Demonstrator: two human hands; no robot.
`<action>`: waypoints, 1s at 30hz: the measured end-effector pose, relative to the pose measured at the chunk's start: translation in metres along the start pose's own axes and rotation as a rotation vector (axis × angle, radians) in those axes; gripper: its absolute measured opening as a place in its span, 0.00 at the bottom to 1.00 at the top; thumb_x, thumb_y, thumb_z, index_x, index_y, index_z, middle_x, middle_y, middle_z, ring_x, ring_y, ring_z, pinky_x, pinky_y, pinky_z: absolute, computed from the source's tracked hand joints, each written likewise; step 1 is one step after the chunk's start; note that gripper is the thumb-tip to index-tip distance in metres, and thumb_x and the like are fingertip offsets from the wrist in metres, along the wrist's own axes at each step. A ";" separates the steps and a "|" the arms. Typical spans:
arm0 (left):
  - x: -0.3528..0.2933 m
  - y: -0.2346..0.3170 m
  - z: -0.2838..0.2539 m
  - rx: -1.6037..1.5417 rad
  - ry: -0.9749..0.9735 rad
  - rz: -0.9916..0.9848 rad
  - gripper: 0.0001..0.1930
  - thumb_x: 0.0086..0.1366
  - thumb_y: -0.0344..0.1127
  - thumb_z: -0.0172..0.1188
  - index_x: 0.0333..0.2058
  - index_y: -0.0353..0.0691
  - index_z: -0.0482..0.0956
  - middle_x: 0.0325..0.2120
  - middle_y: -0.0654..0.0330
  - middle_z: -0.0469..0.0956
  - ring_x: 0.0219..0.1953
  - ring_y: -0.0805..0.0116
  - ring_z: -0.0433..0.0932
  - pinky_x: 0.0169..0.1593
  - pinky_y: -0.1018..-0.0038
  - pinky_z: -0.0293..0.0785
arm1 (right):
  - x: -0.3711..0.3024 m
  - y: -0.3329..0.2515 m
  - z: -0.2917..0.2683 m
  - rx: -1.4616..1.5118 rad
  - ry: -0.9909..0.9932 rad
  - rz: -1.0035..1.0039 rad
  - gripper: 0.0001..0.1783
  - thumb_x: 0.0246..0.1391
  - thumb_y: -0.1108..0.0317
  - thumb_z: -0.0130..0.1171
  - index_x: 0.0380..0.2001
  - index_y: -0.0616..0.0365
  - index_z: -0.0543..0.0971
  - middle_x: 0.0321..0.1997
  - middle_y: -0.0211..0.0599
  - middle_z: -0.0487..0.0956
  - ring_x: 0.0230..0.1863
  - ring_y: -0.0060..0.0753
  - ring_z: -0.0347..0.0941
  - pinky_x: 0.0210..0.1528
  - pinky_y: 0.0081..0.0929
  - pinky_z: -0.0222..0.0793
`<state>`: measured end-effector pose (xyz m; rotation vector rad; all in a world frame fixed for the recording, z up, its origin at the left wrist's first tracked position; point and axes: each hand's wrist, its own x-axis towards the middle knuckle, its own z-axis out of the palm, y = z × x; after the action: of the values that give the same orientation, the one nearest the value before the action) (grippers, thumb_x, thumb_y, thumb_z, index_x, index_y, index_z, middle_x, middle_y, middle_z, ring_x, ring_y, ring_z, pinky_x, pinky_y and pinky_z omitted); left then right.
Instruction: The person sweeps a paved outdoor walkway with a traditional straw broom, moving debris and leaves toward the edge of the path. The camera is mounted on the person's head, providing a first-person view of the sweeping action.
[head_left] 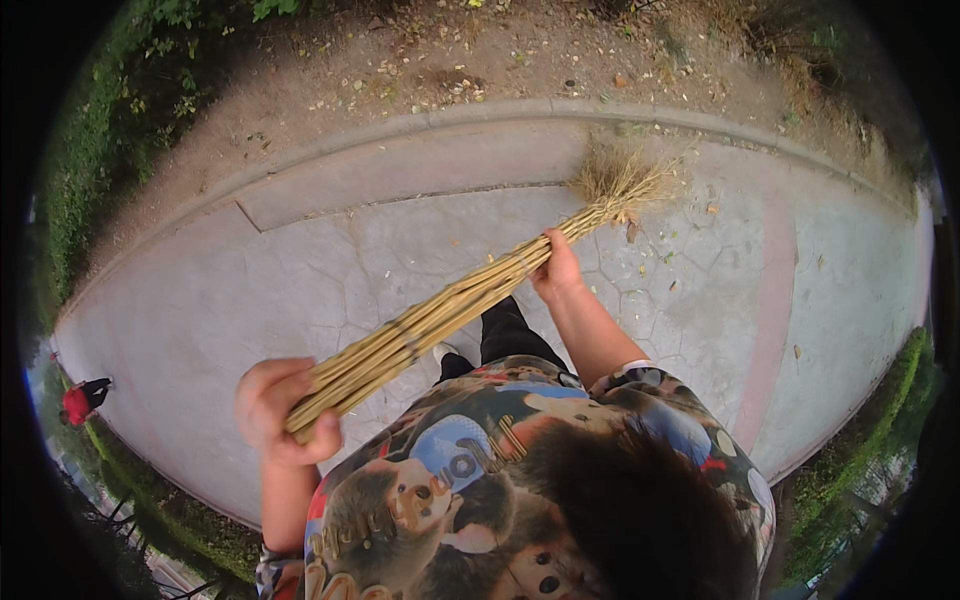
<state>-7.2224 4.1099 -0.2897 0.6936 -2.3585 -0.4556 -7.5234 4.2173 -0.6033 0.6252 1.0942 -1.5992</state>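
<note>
A long broom (430,318) of bundled yellow stalks slants across my body, its thick end at lower left and its bushy bristles (625,178) at upper right. Dark bands tie the stalks together. My left hand (283,408) wraps round the thick end, slightly blurred. Farther along, just below where the bristles spread, my right hand (556,268) grips the stalks. The bristle tips lie over the paving near the curb, beside some dry leaves (632,230); whether they touch the ground I cannot tell.
Grey paving (300,270) surrounds my feet. A low curb (490,113) runs along the far side, with bare soil (350,80) and scattered leaves beyond. Green bushes (75,200) grow at far left. A person in red and black (82,400) is some way off at left.
</note>
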 end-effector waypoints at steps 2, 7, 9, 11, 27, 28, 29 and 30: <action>-0.014 0.009 -0.050 0.070 0.050 -0.092 0.19 0.56 0.46 0.63 0.34 0.33 0.74 0.25 0.46 0.77 0.24 0.56 0.76 0.27 0.67 0.73 | -0.033 0.026 0.033 0.032 -0.057 0.070 0.09 0.58 0.61 0.56 0.33 0.54 0.71 0.29 0.34 0.75 0.31 0.35 0.76 0.38 0.36 0.78; -0.036 0.048 -0.103 0.240 0.043 -0.167 0.21 0.59 0.50 0.60 0.35 0.34 0.73 0.26 0.46 0.76 0.24 0.57 0.74 0.28 0.66 0.72 | -0.049 0.073 0.074 0.000 -0.190 0.245 0.09 0.57 0.62 0.57 0.35 0.55 0.72 0.31 0.30 0.75 0.32 0.31 0.76 0.37 0.35 0.79; -0.032 0.045 -0.077 0.231 -0.009 -0.186 0.20 0.57 0.48 0.61 0.34 0.34 0.74 0.26 0.47 0.76 0.25 0.56 0.75 0.28 0.66 0.72 | -0.017 0.078 0.061 -0.030 -0.183 0.287 0.10 0.56 0.62 0.58 0.35 0.55 0.72 0.31 0.30 0.76 0.32 0.31 0.76 0.37 0.35 0.79; -0.021 0.025 -0.028 0.119 -0.057 -0.151 0.16 0.53 0.41 0.63 0.33 0.34 0.74 0.26 0.49 0.77 0.25 0.55 0.75 0.29 0.66 0.73 | 0.025 0.070 0.035 -0.092 -0.054 0.298 0.10 0.55 0.61 0.58 0.34 0.55 0.73 0.29 0.31 0.76 0.30 0.31 0.76 0.36 0.35 0.79; 0.006 0.006 -0.002 0.040 -0.151 -0.150 0.16 0.56 0.41 0.64 0.37 0.35 0.74 0.32 0.45 0.77 0.32 0.53 0.78 0.34 0.66 0.75 | -0.006 -0.050 0.006 0.109 -0.003 -0.121 0.12 0.56 0.62 0.57 0.37 0.57 0.70 0.30 0.32 0.72 0.31 0.31 0.74 0.33 0.34 0.76; 0.008 0.010 -0.016 0.031 -0.133 -0.129 0.17 0.56 0.42 0.64 0.37 0.35 0.74 0.32 0.45 0.77 0.31 0.54 0.78 0.34 0.66 0.75 | -0.002 -0.034 0.022 0.125 -0.087 -0.056 0.11 0.55 0.62 0.59 0.35 0.56 0.71 0.30 0.31 0.73 0.31 0.31 0.74 0.33 0.34 0.77; 0.011 0.012 -0.023 0.029 -0.115 -0.128 0.18 0.57 0.43 0.63 0.37 0.35 0.74 0.31 0.45 0.77 0.30 0.55 0.77 0.34 0.66 0.74 | 0.005 -0.019 0.037 0.144 -0.104 -0.002 0.11 0.54 0.63 0.60 0.34 0.55 0.71 0.31 0.31 0.74 0.31 0.30 0.74 0.32 0.35 0.78; 0.015 0.011 -0.021 -0.018 -0.035 -0.079 0.18 0.57 0.44 0.63 0.37 0.35 0.74 0.31 0.45 0.77 0.30 0.55 0.77 0.33 0.65 0.74 | 0.017 -0.010 0.047 0.094 -0.123 0.065 0.11 0.54 0.63 0.60 0.35 0.55 0.72 0.31 0.31 0.74 0.30 0.30 0.74 0.32 0.36 0.78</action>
<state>-7.2220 4.1071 -0.2617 0.7778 -2.3631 -0.5268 -7.5315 4.1679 -0.5930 0.6100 0.9037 -1.6181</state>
